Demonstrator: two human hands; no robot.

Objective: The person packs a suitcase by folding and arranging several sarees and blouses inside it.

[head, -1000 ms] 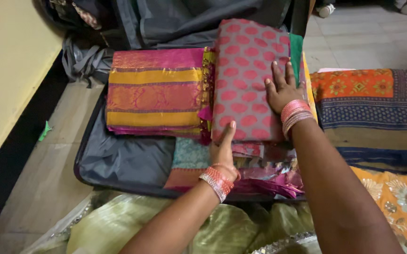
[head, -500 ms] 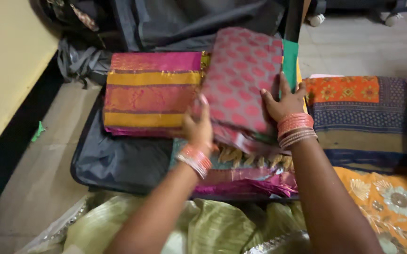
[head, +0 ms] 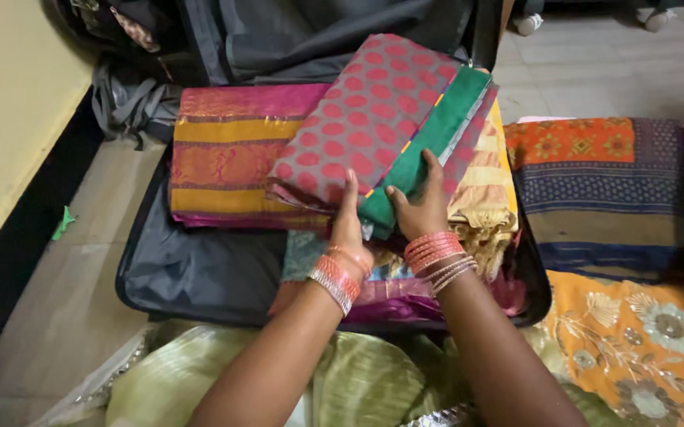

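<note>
Together, left hand [head: 350, 229] and right hand [head: 418, 209] grip—fingers closed—the tilted dotted fabric [head: 358, 119].

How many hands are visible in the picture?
2. The left hand and the right hand both grip the tilted stack of folded fabrics above the open suitcase.

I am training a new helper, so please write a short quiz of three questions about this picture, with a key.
1. True or false: the dotted cloth lies flat.
2. Which hand touches the green cloth? A) left hand B) right hand
3. What folded cloth lies to the left of the dotted cloth in the suitcase?

Key:
1. False: it is lifted and tilted.
2. B.
3. The striped cloth, pink and yellow.
</note>
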